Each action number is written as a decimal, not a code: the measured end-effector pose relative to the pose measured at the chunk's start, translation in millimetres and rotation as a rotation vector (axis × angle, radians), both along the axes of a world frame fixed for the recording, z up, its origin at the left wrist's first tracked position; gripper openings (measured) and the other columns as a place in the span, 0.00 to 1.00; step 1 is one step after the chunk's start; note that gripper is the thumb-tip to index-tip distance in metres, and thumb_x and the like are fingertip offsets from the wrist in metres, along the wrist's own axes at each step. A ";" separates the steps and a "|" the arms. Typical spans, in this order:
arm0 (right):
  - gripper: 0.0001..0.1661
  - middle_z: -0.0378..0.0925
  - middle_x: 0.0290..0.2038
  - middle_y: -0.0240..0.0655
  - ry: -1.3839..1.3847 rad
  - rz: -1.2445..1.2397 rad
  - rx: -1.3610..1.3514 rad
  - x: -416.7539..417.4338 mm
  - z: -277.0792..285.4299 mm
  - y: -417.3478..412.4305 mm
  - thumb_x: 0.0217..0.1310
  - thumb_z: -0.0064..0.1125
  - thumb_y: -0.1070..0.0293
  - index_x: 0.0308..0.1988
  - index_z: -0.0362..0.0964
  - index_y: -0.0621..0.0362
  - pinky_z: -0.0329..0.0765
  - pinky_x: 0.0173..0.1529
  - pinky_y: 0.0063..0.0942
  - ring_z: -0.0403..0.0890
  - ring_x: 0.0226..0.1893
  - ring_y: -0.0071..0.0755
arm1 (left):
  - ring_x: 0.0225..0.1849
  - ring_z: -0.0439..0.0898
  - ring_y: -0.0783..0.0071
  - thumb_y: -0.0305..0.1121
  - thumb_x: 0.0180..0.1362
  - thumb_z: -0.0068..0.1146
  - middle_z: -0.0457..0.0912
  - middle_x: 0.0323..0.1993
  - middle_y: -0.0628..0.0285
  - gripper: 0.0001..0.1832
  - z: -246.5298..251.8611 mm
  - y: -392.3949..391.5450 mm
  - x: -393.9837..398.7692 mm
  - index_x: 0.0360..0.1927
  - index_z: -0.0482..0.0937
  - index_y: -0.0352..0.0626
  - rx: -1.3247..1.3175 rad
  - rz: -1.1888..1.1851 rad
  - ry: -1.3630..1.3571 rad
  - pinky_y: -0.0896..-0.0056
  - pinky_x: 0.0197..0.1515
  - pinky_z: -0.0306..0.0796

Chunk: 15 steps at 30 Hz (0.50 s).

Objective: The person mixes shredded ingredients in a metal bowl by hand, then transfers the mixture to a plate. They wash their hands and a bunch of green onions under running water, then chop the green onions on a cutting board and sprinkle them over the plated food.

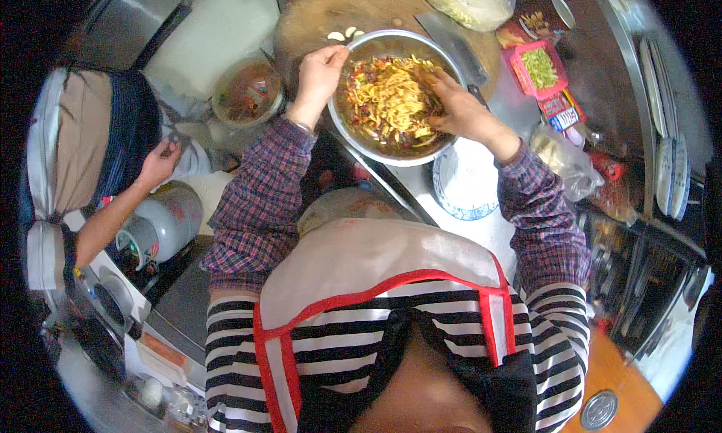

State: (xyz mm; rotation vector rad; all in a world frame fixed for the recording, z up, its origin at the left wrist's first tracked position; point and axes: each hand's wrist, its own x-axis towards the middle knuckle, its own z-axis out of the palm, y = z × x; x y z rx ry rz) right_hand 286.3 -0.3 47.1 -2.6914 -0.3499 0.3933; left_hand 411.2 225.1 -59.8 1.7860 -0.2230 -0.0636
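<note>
A steel mixing bowl [338,129] holds a heap of yellow shredded food [395,89] with red and dark bits among it. My left hand [320,77] pinches the bowl's upper left rim between thumb and fingers. Inside the bowl, at the right side of the heap, is my right hand [459,103], its fingers spread and their tips partly hidden in the food. The bowl's far part rests over a round wooden chopping board [316,10], where a cleaver [451,41] and a few pale garlic-like pieces [336,36] lie. A blue-patterned white plate [467,184] sits just below the bowl.
Right of the board are a bag of pale shreds [471,1], a pink tub of green shreds [538,69] and a knotted plastic bag [567,159]. Stacked plates [665,168] stand far right. At left are a bucket [248,91], a gas cylinder [169,218] and another person's forearm [118,218].
</note>
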 end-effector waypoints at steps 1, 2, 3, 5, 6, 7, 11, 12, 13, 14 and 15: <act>0.52 0.49 0.63 0.51 0.066 -0.058 -0.119 -2.0 4.9 16.5 0.40 0.67 0.66 0.63 0.46 0.54 0.58 0.62 0.36 0.54 0.62 0.57 | 0.34 0.81 0.67 0.36 0.55 0.54 0.81 0.31 0.51 0.13 -0.6 3.0 -0.7 0.37 0.79 0.37 0.021 -0.008 -0.008 0.71 0.38 0.71; 0.51 0.50 0.62 0.51 0.062 -0.113 -0.169 -4.5 -2.7 30.0 0.40 0.66 0.63 0.62 0.48 0.53 0.59 0.62 0.37 0.55 0.61 0.57 | 0.33 0.81 0.68 0.39 0.57 0.51 0.81 0.31 0.52 0.15 2.9 5.0 0.3 0.38 0.78 0.37 0.081 -0.076 -0.014 0.70 0.37 0.71; 0.49 0.51 0.62 0.51 0.053 -0.161 -0.213 -6.8 -11.3 46.8 0.40 0.66 0.60 0.62 0.51 0.52 0.59 0.62 0.38 0.56 0.61 0.57 | 0.33 0.80 0.67 0.42 0.59 0.48 0.81 0.30 0.52 0.18 -4.5 13.1 4.6 0.40 0.78 0.37 0.088 -0.170 0.057 0.70 0.38 0.71; 0.44 0.54 0.60 0.48 -0.099 -0.070 -0.258 -18.2 -32.5 69.6 0.41 0.64 0.57 0.59 0.56 0.49 0.60 0.60 0.44 0.60 0.58 0.56 | 0.17 0.74 0.76 0.47 0.59 0.48 0.76 0.20 0.64 0.21 45.3 25.6 -1.2 0.40 0.78 0.38 0.131 -0.511 0.513 0.77 0.22 0.69; 0.41 0.56 0.60 0.47 -0.131 -0.085 -0.268 -21.7 -31.0 84.0 0.41 0.64 0.57 0.57 0.59 0.50 0.61 0.59 0.46 0.62 0.57 0.55 | 0.17 0.75 0.78 0.45 0.58 0.50 0.76 0.22 0.65 0.19 46.5 35.1 -4.8 0.43 0.75 0.38 0.118 -0.539 0.608 0.79 0.21 0.70; 0.37 0.57 0.59 0.45 -0.159 -0.101 -0.277 -30.6 -24.3 96.9 0.42 0.63 0.58 0.55 0.62 0.51 0.61 0.58 0.48 0.63 0.55 0.54 | 0.17 0.75 0.79 0.43 0.57 0.52 0.76 0.24 0.65 0.19 50.4 43.8 -8.8 0.45 0.72 0.39 0.108 -0.567 0.700 0.82 0.19 0.71; 0.27 0.60 0.57 0.45 -0.376 -0.265 0.047 -57.5 -17.0 95.2 0.44 0.60 0.67 0.49 0.67 0.56 0.65 0.56 0.46 0.66 0.54 0.52 | 0.26 0.79 0.71 0.31 0.56 0.47 0.78 0.34 0.56 0.17 69.4 47.5 -46.1 0.47 0.67 0.32 0.099 -0.529 0.790 0.77 0.21 0.75; 0.26 0.61 0.57 0.46 -0.417 -0.295 0.095 -66.9 -14.0 85.5 0.45 0.59 0.68 0.49 0.67 0.57 0.66 0.56 0.44 0.66 0.53 0.52 | 0.25 0.79 0.72 0.30 0.55 0.47 0.78 0.34 0.56 0.16 73.6 45.6 -59.8 0.46 0.68 0.32 0.121 -0.470 0.741 0.77 0.20 0.75; 0.26 0.61 0.56 0.47 -0.463 -0.317 0.152 -79.1 -10.9 76.0 0.46 0.58 0.70 0.48 0.67 0.59 0.67 0.55 0.41 0.67 0.53 0.53 | 0.24 0.78 0.72 0.29 0.54 0.47 0.78 0.33 0.56 0.16 77.4 48.6 -73.6 0.45 0.69 0.32 0.146 -0.401 0.685 0.78 0.20 0.75; 0.25 0.62 0.56 0.50 -0.320 -0.380 0.290 -97.7 -7.1 61.8 0.46 0.56 0.72 0.48 0.67 0.61 0.67 0.56 0.39 0.66 0.54 0.55 | 0.23 0.78 0.72 0.29 0.54 0.47 0.78 0.33 0.56 0.15 81.1 45.5 -94.3 0.44 0.69 0.31 0.131 -0.385 0.656 0.78 0.19 0.74; 0.23 0.65 0.54 0.49 -0.386 -0.445 0.331 -118.7 -5.7 47.8 0.48 0.56 0.72 0.47 0.67 0.61 0.68 0.56 0.39 0.65 0.55 0.54 | 0.22 0.77 0.73 0.28 0.53 0.47 0.78 0.33 0.56 0.15 83.4 38.1 -113.2 0.43 0.70 0.30 0.109 -0.380 0.617 0.78 0.18 0.74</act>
